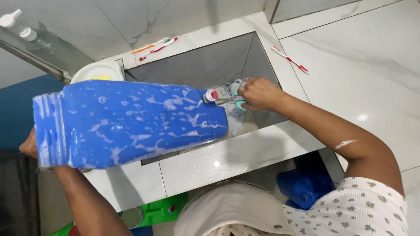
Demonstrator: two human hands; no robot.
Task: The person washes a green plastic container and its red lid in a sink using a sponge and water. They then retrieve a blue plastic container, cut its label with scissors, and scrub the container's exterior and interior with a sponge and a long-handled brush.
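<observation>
Large blue plastic container, soap-streaked, lying sideways over the sink, small grey-green brush at its base

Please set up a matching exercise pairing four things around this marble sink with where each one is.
Things:
1. Large soapy blue plastic jug
2. Red-and-white toothbrush
3. Clear plastic bottle with a white cap
4. Small blue plastic canister

Places:
a. On the floor under the counter
b. On the ledge right of the sink
c. Held on its side over the sink
d. On the top-left shelf

Pairs: 1-c, 2-b, 3-d, 4-a
</observation>
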